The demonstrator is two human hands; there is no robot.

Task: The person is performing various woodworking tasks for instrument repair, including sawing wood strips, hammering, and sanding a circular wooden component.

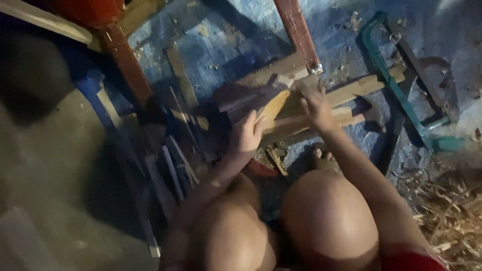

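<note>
Head view: we are gripping a plank (273, 108) with our left hand (247, 134). Our right hand (315, 108) is pressing on wood strips (351, 90); its grasp we cannot tell. A green saw (396, 90) is lying far right.

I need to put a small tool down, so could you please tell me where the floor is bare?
Bare patches: the grey floor left of the loose slats, and the blue sheet between the two red legs. It is crowded around both hands at the wood pile, and by the green saw.

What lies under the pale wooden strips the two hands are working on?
Beneath the wooden strips shows blue sheeting with scattered chips, plus darker offcuts. What is directly under the left hand and right hand is covered.
</note>
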